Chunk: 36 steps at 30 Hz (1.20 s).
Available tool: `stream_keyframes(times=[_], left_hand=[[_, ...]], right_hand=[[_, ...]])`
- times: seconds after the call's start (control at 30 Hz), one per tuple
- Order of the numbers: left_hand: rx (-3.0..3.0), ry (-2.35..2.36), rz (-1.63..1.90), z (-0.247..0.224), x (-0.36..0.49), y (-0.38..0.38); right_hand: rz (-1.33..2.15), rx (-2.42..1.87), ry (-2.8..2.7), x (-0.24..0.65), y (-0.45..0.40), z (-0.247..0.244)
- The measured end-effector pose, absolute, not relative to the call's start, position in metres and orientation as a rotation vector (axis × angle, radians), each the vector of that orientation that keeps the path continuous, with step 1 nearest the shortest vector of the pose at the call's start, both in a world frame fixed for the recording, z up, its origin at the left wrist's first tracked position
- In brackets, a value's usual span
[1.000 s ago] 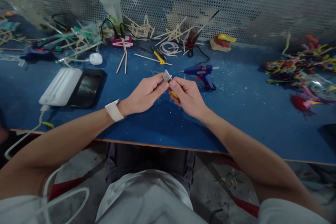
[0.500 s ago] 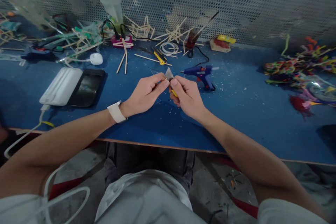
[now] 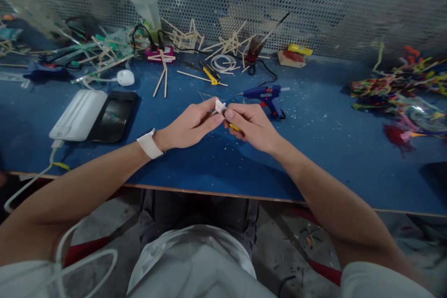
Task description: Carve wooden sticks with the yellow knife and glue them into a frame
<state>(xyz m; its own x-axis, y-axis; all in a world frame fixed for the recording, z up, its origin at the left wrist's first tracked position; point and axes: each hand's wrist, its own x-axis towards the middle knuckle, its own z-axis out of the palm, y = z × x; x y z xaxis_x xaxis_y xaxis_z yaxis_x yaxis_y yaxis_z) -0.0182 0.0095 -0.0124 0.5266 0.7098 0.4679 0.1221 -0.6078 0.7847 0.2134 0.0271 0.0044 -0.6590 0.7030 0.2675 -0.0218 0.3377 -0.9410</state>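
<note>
Over the blue table [image 3: 195,167], my left hand [image 3: 192,125] is closed, its thumb and index finger pinching a small pale piece [image 3: 220,105]. My right hand [image 3: 249,123] is wrapped round a yellow tool [image 3: 234,127] that is mostly hidden in the fingers. The fingertips of both hands meet at the pale piece, which stands up between them. Just beyond my right hand lies a blue glue gun [image 3: 263,94], nozzle to the left. A yellow-and-black cutter [image 3: 211,75] rests behind the hands, beside thin wooden sticks [image 3: 190,76].
White power bank [image 3: 79,114] and black phone [image 3: 114,116] lie at left. Along the back are a plastic cup [image 3: 145,7], a pink power adapter [image 3: 159,54], stick structures [image 3: 230,44] and a coil of clear tube [image 3: 223,63]. Colourful twisted strands [image 3: 384,88] sit at right.
The pale piece between my fingertips has turned and now shows a whiter face, slightly further left. My right hand has rotated a little, with the yellow tool lying flatter.
</note>
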Motion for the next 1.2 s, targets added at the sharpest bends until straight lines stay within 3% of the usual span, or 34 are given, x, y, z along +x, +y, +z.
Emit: stream_keyframes(times=[0.67,0.93,1.2], left_hand=[[2.029,0.87,1.222,-0.015,-0.005,0.005],[1.931,0.901,1.253,-0.015,-0.001,0.0],[1.721,0.665,1.097,-0.024,-0.005,0.005]], right_hand=[[1.19,-0.727,-1.801,0.203,0.022,-0.007],[1.267,-0.721,-1.646,0.19,0.012,-0.015],[1.273,-0.625,-1.811,0.201,0.022,-0.01]])
